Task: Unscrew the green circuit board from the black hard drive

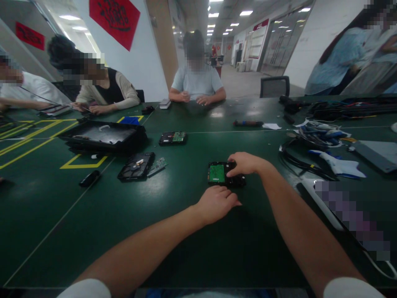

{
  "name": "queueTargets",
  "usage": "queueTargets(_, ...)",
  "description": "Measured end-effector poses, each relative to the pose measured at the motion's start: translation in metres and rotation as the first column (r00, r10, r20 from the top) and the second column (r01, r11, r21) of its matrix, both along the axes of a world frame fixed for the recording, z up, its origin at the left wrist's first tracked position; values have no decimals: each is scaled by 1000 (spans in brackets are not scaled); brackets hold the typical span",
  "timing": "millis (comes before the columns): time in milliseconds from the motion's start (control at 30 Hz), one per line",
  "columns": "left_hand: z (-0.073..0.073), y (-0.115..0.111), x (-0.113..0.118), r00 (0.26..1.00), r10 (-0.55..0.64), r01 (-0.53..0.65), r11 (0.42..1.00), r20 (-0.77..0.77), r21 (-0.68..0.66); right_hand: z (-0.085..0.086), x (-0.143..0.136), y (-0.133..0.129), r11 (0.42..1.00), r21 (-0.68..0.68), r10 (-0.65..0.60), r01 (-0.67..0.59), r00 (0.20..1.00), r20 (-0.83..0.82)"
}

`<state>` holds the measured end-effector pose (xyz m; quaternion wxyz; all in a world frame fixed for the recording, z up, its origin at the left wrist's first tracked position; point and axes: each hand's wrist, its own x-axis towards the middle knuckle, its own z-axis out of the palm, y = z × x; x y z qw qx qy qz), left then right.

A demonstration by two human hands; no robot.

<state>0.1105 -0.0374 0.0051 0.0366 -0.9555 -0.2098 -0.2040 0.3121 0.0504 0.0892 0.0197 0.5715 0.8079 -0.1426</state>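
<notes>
A black hard drive with a green circuit board (216, 173) lies board side up on the green table (173, 244). On its right end rests my right hand (243, 164), thumb and fingers closed on the black casing. My left hand (217, 204) is just in front of the drive's near edge, its fingers curled and bent toward the right; whether it holds anything is hidden. Further left, an opened drive casing (136, 167) lies beside a loose circuit board (157, 166). Another drive (173, 138) sits farther back.
A black tray (104, 134) stands at the left, with a black object (89, 178) nearer. Cables (322, 134), a grey box (376, 155) and a laptop-like device (322, 203) occupy the right. Several people are around the table's far side.
</notes>
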Motion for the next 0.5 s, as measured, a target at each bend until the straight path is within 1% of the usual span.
queueTargets(133, 2, 0, -1, 1000, 18, -18, 1000, -5, -11, -3, 1, 1, 1000, -13, 3, -3, 1000, 20)
queueTargets(300, 5, -8, -3, 999, 40, -40, 999, 10, 9, -7, 1, 4, 999, -30, -25, 25, 999, 20)
queueTargets(433, 6, -12, -3, 999, 22, -23, 1000, 45, 15, -5, -1, 1, 996, -49, -65, 69, 995, 71)
queueTargets(500, 7, -12, -3, 999, 37, -38, 999, 36, 36, -2, -3, -1, 995, -53, -73, 79, 993, 95)
